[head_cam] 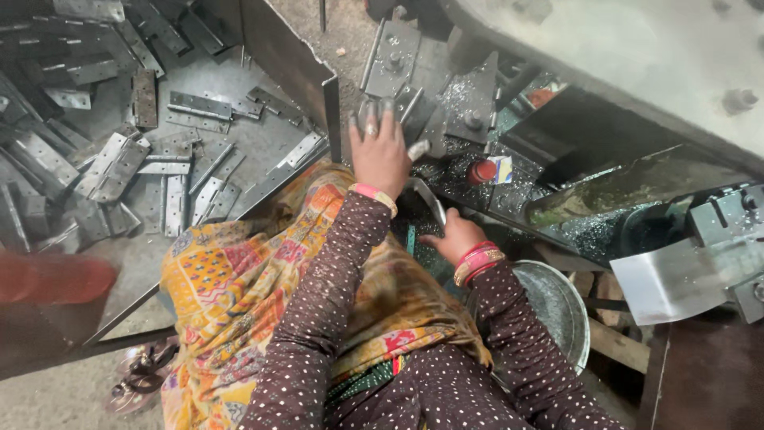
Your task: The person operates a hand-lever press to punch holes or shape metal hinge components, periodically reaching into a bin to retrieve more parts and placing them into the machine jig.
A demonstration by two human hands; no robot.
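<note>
My left hand [380, 151] reaches forward with fingers spread and rests on grey metal hinge plates [392, 57] at the edge of a machine bed; whether it grips one I cannot tell. My right hand [454, 235], with red bangles at the wrist, is curled around a thin curved metal strip [427, 197] near the machine's dark base. Both sleeves are dark brown with white dots.
A big metal tray [263, 48] at the left holds several loose hinge plates [119, 163]. A machine with a red knob [481, 171] and metal shavings stands ahead. A round metal bowl [561, 306] sits low right. A colourful patterned cloth [231, 295] covers my lap. A sandal [139, 374] lies on the floor.
</note>
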